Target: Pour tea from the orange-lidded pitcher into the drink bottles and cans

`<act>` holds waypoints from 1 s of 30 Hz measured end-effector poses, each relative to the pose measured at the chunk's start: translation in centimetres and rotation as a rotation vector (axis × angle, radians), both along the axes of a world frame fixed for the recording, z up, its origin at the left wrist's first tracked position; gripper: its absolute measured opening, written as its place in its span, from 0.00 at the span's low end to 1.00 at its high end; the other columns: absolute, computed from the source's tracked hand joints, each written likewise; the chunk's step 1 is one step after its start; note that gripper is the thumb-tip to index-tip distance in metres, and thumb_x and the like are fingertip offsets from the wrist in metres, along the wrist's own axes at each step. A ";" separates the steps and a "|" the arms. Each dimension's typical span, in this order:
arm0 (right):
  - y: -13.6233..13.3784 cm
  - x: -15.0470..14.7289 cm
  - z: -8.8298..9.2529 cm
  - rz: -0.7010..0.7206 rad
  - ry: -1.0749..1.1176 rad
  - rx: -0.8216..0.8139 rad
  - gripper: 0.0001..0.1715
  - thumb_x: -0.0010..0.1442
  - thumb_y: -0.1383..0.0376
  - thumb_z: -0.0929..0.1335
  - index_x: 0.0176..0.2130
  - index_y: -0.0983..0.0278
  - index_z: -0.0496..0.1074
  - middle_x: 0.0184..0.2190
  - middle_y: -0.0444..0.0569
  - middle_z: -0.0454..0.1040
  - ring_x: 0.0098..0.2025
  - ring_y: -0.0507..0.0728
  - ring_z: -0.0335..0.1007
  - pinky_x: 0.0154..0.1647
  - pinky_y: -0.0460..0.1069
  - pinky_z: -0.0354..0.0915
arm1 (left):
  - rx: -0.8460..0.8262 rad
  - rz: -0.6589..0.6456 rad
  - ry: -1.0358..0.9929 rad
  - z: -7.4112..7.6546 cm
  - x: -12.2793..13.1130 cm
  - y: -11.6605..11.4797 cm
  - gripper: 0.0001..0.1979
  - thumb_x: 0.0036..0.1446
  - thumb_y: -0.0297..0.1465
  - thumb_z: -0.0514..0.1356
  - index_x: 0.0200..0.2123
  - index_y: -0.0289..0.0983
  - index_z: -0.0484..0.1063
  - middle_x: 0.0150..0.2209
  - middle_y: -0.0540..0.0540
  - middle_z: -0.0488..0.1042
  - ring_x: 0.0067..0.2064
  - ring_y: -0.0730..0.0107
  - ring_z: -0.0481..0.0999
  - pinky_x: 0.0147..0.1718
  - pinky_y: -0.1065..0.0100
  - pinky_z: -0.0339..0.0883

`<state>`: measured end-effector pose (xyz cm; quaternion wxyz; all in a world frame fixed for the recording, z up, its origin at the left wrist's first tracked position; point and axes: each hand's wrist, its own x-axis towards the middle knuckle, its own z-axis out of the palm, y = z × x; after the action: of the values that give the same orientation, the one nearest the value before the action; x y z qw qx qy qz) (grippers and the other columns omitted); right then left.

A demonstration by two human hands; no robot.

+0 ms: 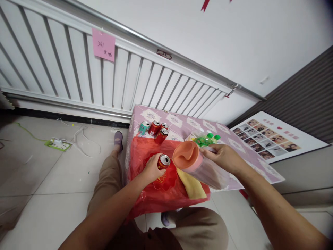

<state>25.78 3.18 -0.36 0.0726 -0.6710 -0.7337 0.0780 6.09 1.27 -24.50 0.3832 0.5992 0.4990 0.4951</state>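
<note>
My left hand is wrapped round a dark red drink can, its top showing an opened tab hole. The can is over a red scalloped tray on a red plastic sheet. With my right hand I grip the handle of a clear pitcher with an orange lid. The pitcher is tilted, its lid toward the can. A folded yellow cloth lies below the pitcher. I cannot make out whether liquid is flowing.
Behind the tray stand several cans: a teal can and red cans. Bottles with green caps are beyond the pitcher. A white radiator borders the table. A power strip lies on the left floor.
</note>
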 end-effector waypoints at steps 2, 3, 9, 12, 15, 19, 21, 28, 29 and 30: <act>0.0 0.0 0.0 0.000 0.004 -0.003 0.30 0.49 0.39 0.65 0.18 0.60 0.61 0.16 0.40 0.55 0.21 0.51 0.51 0.21 0.48 0.50 | -0.001 -0.002 0.003 0.0 0.0 0.0 0.36 0.42 0.22 0.68 0.57 0.39 0.64 0.56 0.39 0.71 0.58 0.53 0.70 0.59 0.51 0.62; 0.0 0.0 0.0 0.001 0.004 -0.001 0.30 0.49 0.39 0.65 0.18 0.60 0.60 0.16 0.40 0.55 0.21 0.51 0.51 0.21 0.48 0.50 | -0.003 -0.001 0.004 0.0 0.0 0.0 0.36 0.42 0.22 0.68 0.57 0.39 0.64 0.56 0.39 0.71 0.58 0.52 0.70 0.59 0.51 0.62; 0.2 0.2 -0.2 0.024 0.003 0.011 0.28 0.51 0.42 0.66 0.18 0.61 0.62 0.16 0.40 0.56 0.20 0.50 0.51 0.20 0.47 0.50 | -0.010 0.002 0.004 0.1 0.0 0.0 0.36 0.42 0.22 0.68 0.56 0.40 0.64 0.55 0.40 0.72 0.58 0.53 0.70 0.59 0.51 0.63; 0.2 0.2 -0.2 0.016 0.003 0.012 0.29 0.51 0.42 0.67 0.18 0.61 0.60 0.16 0.40 0.55 0.21 0.50 0.51 0.20 0.47 0.50 | -0.005 -0.002 0.015 0.2 0.0 -0.1 0.36 0.42 0.22 0.68 0.56 0.39 0.64 0.55 0.40 0.71 0.57 0.53 0.70 0.59 0.51 0.63; 0.1 0.1 -0.1 0.007 0.002 0.013 0.30 0.50 0.41 0.66 0.17 0.60 0.57 0.16 0.40 0.53 0.21 0.50 0.50 0.20 0.47 0.49 | -0.001 -0.005 0.020 0.1 0.0 -0.1 0.36 0.43 0.23 0.68 0.57 0.39 0.64 0.56 0.39 0.71 0.58 0.53 0.70 0.59 0.51 0.63; 0.1 0.0 -0.1 0.017 0.005 0.005 0.28 0.49 0.41 0.65 0.18 0.60 0.59 0.16 0.40 0.54 0.21 0.51 0.50 0.20 0.48 0.49 | -0.002 -0.006 0.024 0.1 0.0 -0.1 0.36 0.43 0.22 0.67 0.57 0.38 0.64 0.56 0.39 0.71 0.58 0.53 0.70 0.59 0.51 0.62; 0.2 0.0 -0.1 0.022 0.007 0.004 0.28 0.49 0.41 0.65 0.18 0.60 0.60 0.16 0.40 0.55 0.21 0.50 0.50 0.20 0.48 0.50 | -0.003 -0.009 0.022 0.2 -0.1 -0.1 0.36 0.43 0.22 0.67 0.57 0.38 0.63 0.56 0.39 0.71 0.58 0.53 0.70 0.59 0.51 0.62; 0.2 0.1 -0.2 0.037 0.000 0.005 0.27 0.51 0.43 0.67 0.19 0.61 0.64 0.16 0.40 0.57 0.21 0.51 0.54 0.21 0.48 0.53 | -0.014 -0.009 0.029 0.4 -0.1 -0.1 0.35 0.43 0.22 0.67 0.57 0.38 0.64 0.55 0.39 0.71 0.58 0.53 0.70 0.59 0.52 0.63; 0.2 0.1 -0.2 0.040 -0.001 0.007 0.27 0.51 0.43 0.67 0.19 0.61 0.64 0.16 0.40 0.57 0.21 0.51 0.53 0.21 0.48 0.53 | -0.011 -0.008 0.027 0.4 -0.1 -0.2 0.35 0.43 0.22 0.67 0.57 0.38 0.64 0.55 0.39 0.71 0.58 0.53 0.70 0.59 0.52 0.63; 0.2 0.1 -0.2 0.044 -0.002 0.010 0.27 0.51 0.42 0.67 0.18 0.61 0.63 0.16 0.40 0.57 0.20 0.51 0.53 0.21 0.48 0.53 | -0.009 -0.007 0.022 0.4 -0.1 -0.2 0.35 0.43 0.22 0.67 0.57 0.38 0.64 0.55 0.39 0.71 0.57 0.53 0.70 0.59 0.52 0.63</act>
<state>25.93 3.43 -0.54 0.0733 -0.6546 -0.7486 0.0752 5.96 1.11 -24.12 0.3821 0.6047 0.5031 0.4851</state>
